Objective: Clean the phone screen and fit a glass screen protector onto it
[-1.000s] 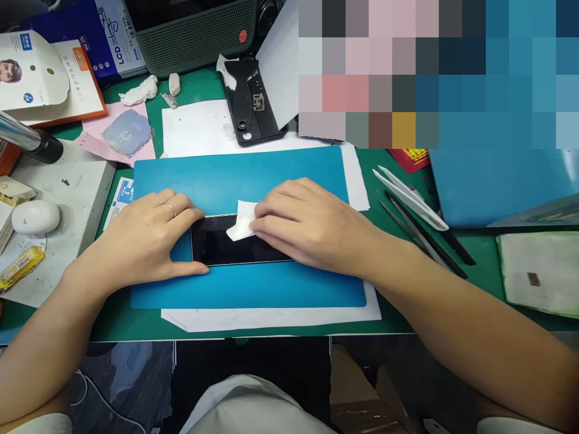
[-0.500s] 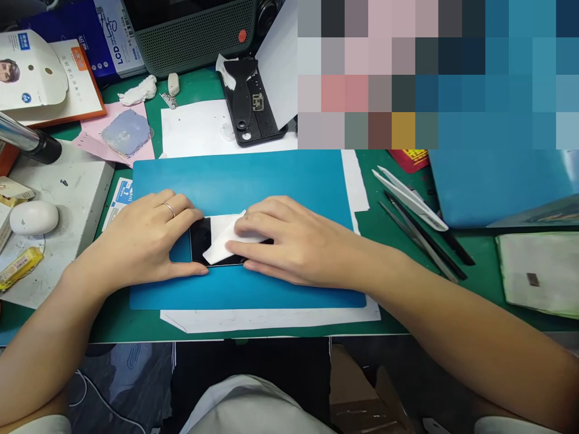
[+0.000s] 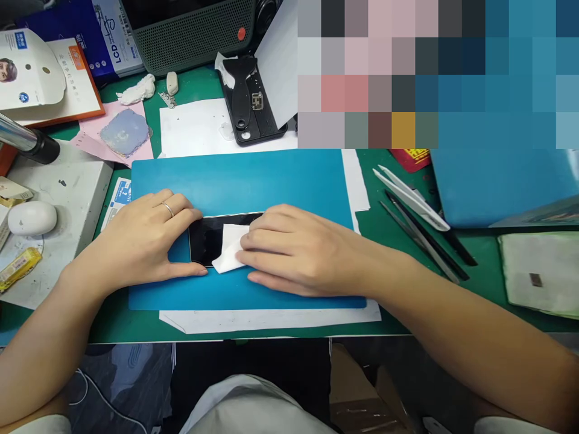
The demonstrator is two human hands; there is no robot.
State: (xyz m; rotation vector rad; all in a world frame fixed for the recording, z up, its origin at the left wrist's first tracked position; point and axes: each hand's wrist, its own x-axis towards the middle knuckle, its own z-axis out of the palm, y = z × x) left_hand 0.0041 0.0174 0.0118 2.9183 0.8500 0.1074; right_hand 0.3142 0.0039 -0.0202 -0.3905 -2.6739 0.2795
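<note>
A smartphone (image 3: 205, 240) with a black glossy face lies flat on a blue mat (image 3: 235, 181). My left hand (image 3: 145, 238) braces its left end, fingers at the far edge and thumb at the near edge. Under the bent fingers of my right hand (image 3: 298, 250) is a white wipe (image 3: 228, 250), pressed on the phone's face. One corner of the wipe hangs past the near edge onto the mat. My right hand hides the phone's right end.
Several tweezers (image 3: 411, 199) lie right of the mat, near a pale cloth pad (image 3: 540, 274). Behind the mat, a black scraper (image 3: 242, 90) rests on a black phone case (image 3: 266, 120). A white box (image 3: 85, 187) with an earbud case (image 3: 32, 218) on it stands left.
My right hand has slid the wipe slightly right and toward me, uncovering more of the phone's black face. My left hand keeps its place at the phone's left end.
</note>
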